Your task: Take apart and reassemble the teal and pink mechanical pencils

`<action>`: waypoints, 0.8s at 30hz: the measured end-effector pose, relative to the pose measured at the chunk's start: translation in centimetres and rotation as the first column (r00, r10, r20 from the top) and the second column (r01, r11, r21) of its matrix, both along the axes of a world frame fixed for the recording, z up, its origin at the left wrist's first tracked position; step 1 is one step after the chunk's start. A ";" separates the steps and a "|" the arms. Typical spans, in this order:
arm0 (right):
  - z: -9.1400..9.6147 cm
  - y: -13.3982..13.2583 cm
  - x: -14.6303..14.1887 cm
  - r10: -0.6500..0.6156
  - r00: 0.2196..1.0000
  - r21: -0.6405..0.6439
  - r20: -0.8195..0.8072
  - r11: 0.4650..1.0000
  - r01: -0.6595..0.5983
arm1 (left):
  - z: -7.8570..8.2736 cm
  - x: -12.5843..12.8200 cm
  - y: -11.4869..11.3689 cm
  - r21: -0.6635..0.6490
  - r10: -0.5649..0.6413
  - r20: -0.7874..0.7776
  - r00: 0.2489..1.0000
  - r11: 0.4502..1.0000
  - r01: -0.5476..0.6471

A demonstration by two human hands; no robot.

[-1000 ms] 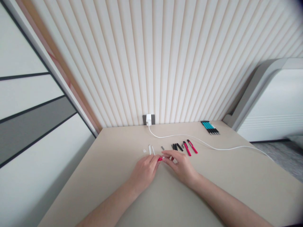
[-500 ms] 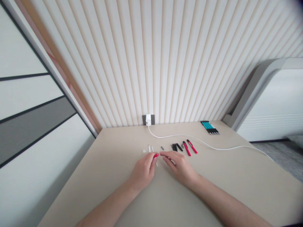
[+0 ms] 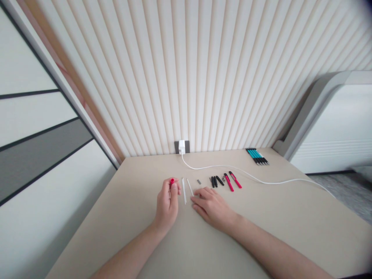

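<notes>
My left hand (image 3: 167,202) is closed in a pinch on a small red pen piece (image 3: 172,180), held at the fingertips just above the beige table (image 3: 139,217). My right hand (image 3: 210,205) lies on the table with its fingers curled, their tips beside two thin white pen refills (image 3: 186,188); whether it holds anything I cannot make out. A small grey part (image 3: 199,181) lies just beyond the refills.
Right of the hands lie several black pen parts (image 3: 216,181) and two red pens (image 3: 232,181). A row of teal pens (image 3: 257,156) sits at the back right. A white cable (image 3: 255,179) runs from a wall plug (image 3: 182,147) across the table.
My left hand moved left, away from the right hand, carrying the red piece. The right hand drew back slightly and settled beside the white refills.
</notes>
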State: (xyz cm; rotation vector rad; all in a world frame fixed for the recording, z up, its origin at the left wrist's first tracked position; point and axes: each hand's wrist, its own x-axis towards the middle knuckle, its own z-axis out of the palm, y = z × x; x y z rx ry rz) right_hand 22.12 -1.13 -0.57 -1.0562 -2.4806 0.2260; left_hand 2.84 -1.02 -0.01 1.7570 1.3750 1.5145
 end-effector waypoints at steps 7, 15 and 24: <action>0.7 0.6 0.8 -0.225 0.966 -0.036 0.124 0.972 0.231 | -0.4 0.3 -0.2 0.046 -0.184 -0.373 0.910 0.975 0.216; 0.0 0.9 1.0 -0.290 0.944 -0.068 0.154 0.951 0.303 | -0.2 0.4 -0.2 0.045 -0.243 -0.524 0.816 0.949 0.312; -0.8 1.7 1.5 -0.265 0.873 -0.263 -0.409 0.951 0.165 | 0.3 0.5 -0.4 -0.001 -0.273 -0.543 0.794 0.946 0.324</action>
